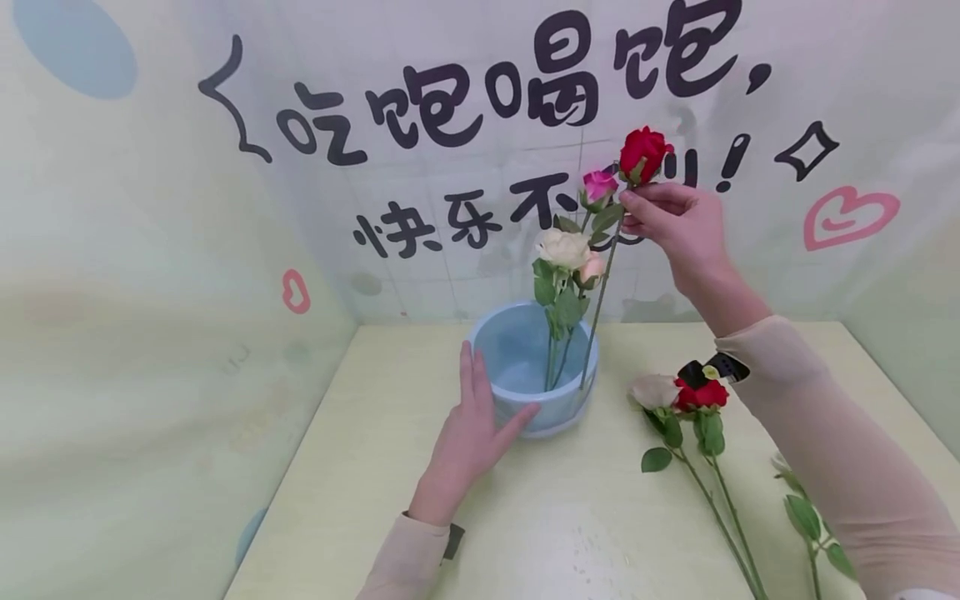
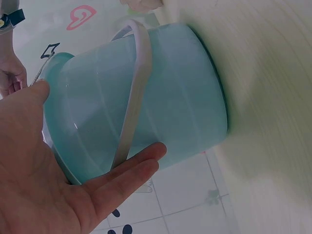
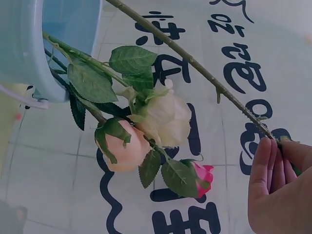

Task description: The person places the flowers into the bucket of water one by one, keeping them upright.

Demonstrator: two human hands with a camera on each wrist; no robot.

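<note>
A light blue bucket (image 1: 536,412) with a pale handle (image 2: 134,92) stands on the table. My left hand (image 1: 468,429) rests against its left side, fingers straight along the wall and thumb near the front rim. In my right hand (image 1: 678,229), the green stem (image 3: 195,66) of a red rose (image 1: 643,154) is pinched just under the bloom. The stem slants down to the bucket's right rim; I cannot tell whether its tip is inside. Inside the bucket stand a cream rose (image 1: 564,248), a peach rose (image 3: 124,146) and a pink rose (image 1: 600,185).
To the right of the bucket, a pale rose (image 1: 654,390) and another red rose (image 1: 702,393) lie on the table (image 1: 360,467). Partly under my right sleeve is another leafy stem (image 1: 804,517). A printed curtain (image 1: 420,283) hangs behind the table.
</note>
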